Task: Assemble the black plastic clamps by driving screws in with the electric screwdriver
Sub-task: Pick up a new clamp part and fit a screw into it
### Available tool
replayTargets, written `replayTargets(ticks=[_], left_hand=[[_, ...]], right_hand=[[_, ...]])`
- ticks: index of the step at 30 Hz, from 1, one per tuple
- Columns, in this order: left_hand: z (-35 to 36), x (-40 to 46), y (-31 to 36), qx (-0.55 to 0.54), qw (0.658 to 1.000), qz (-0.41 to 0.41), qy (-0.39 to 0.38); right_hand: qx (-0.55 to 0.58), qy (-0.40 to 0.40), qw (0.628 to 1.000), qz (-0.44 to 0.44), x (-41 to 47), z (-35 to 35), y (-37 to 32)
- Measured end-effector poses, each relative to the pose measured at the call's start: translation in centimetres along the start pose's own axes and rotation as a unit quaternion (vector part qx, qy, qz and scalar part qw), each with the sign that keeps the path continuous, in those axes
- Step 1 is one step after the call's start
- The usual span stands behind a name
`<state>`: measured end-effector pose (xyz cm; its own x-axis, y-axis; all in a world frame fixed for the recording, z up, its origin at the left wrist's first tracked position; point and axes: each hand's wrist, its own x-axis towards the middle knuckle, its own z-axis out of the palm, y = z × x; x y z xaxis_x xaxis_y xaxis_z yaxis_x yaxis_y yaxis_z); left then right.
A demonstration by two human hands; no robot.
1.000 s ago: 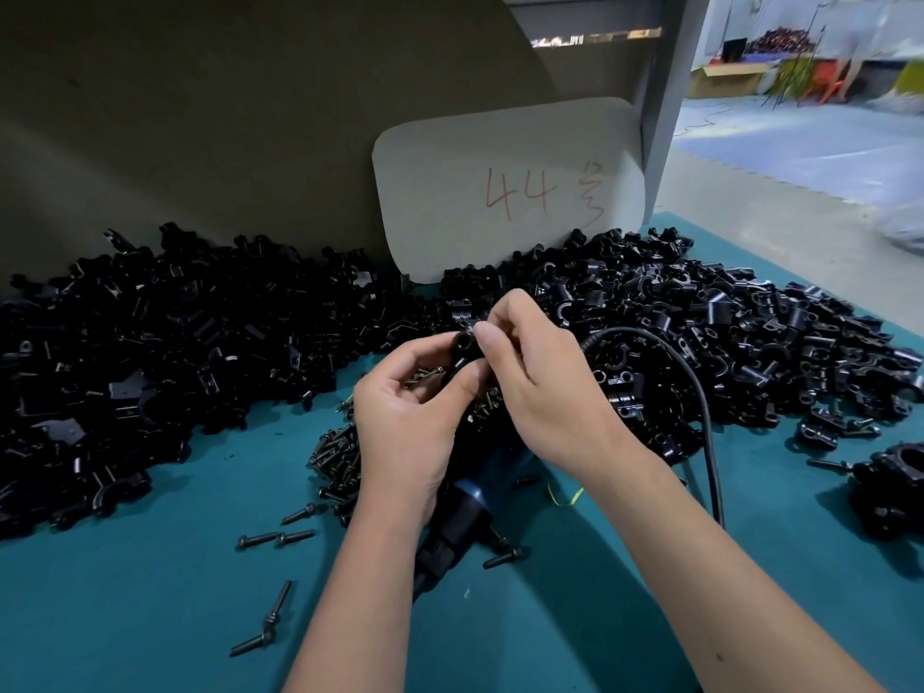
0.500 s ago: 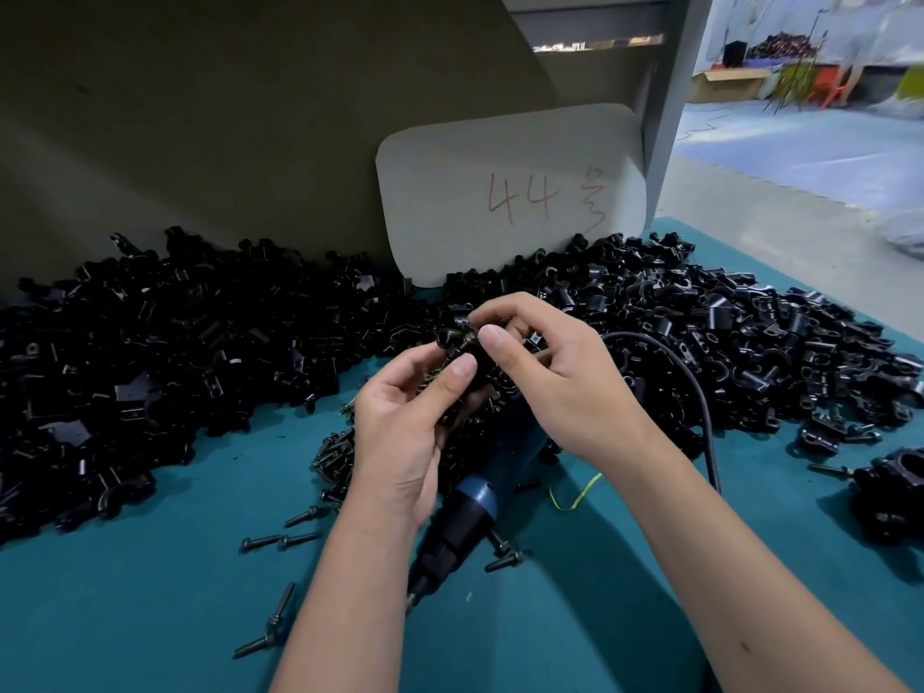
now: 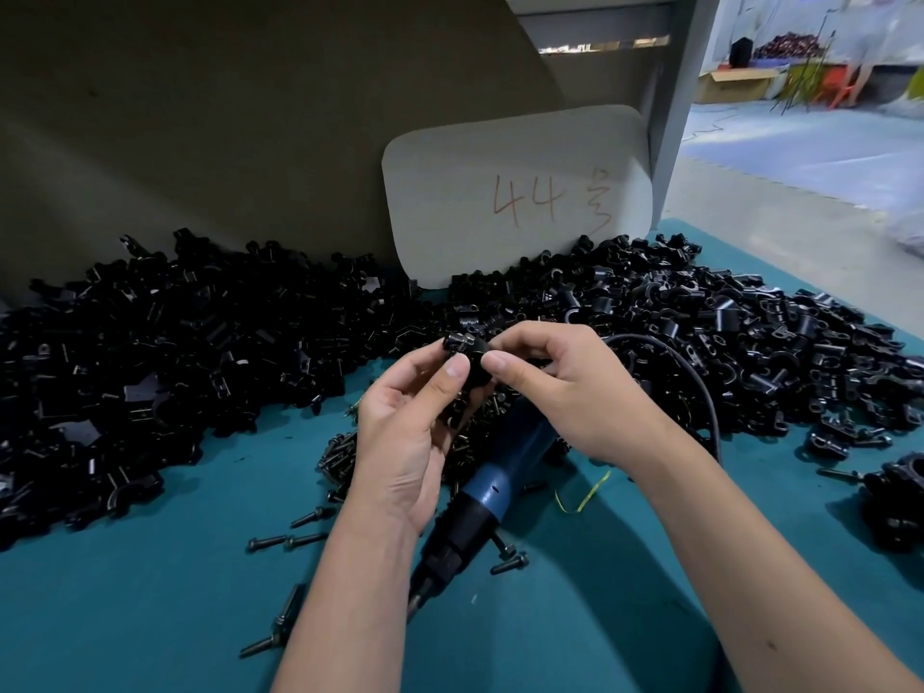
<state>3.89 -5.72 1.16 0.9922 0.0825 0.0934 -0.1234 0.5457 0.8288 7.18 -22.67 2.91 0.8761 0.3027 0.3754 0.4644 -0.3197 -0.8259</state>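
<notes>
Both hands meet over the middle of the teal table (image 3: 150, 617) around one black plastic clamp (image 3: 467, 350). My left hand (image 3: 407, 427) pinches it from the left with thumb and fingers. My right hand (image 3: 565, 387) pinches it from the right, thumb tip against the clamp's side. The blue and black electric screwdriver (image 3: 492, 492) lies on the table under my hands, tip toward me, its black cable (image 3: 700, 387) looping to the right. Loose black screws (image 3: 285, 542) lie scattered near my left forearm.
Big heaps of black clamp parts fill the left (image 3: 150, 367) and right (image 3: 725, 342) of the table. A grey card marked 44 (image 3: 520, 192) leans on the back board. A few assembled clamps (image 3: 900, 487) sit at the right edge. A small yellow-green wire (image 3: 585, 497) lies nearby.
Both hands have lifted slightly and turned the clamp between their fingertips. The left thumb now presses on the clamp's front. The screwdriver has stayed on the table.
</notes>
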Motion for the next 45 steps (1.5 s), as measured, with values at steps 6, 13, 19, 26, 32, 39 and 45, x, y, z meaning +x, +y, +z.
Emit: replayTargets(ticks=[6,13,19,26,32,39,45], left_hand=[[-0.2,0.4,-0.3,0.045,0.998,0.047,0.02],[-0.8,0.8,-1.5,0.267,0.952,0.149,0.017],[-0.6,0.8,-1.5,0.314,0.928,0.201,0.013],[-0.7,0.7,-1.3,0.236,0.963,0.13,0.017],[-0.7,0.6,-1.0,0.176,0.98,0.089,-0.009],[-0.8,0.5,-1.0,0.163,0.984,0.066,-0.007],[-0.1,0.1,-0.5,0.148,0.986,0.074,-0.032]], right_hand=[[0.0,0.012,1.0,-0.004,-0.2,-0.2,-0.6],[-0.037,0.033,0.998,0.036,0.0,0.5,-0.9],[-0.054,0.019,0.998,0.039,0.3,0.5,-0.9],[-0.039,-0.01,0.999,-0.022,0.2,0.0,-0.9],[0.017,-0.014,0.999,-0.033,0.0,-0.6,-0.8],[-0.091,-0.048,0.995,-0.014,-0.1,-0.4,-0.9],[-0.092,-0.003,0.996,-0.014,-0.2,0.2,-1.9]])
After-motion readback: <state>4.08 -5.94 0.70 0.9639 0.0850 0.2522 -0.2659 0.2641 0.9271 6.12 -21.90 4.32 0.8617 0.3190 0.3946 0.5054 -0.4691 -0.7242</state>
